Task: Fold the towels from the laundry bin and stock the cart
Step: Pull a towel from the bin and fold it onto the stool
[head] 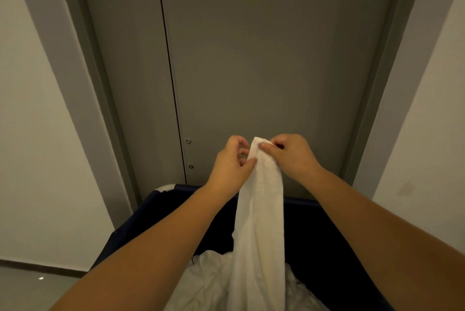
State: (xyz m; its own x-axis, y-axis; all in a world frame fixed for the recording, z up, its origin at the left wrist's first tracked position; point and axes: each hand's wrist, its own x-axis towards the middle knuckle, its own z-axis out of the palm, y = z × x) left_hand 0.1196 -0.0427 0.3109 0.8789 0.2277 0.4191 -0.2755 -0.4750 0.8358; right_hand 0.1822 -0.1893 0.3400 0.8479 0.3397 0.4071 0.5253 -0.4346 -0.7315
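Above the laundry bin, left hand and right hand pinch the white towel's top edge, forearms raised; towel hangs down.

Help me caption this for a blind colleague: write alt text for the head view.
A left hand and a right hand pinch the top end of a white towel, which hangs down over a dark blue laundry bin holding crumpled white linen. A grey door stands behind.
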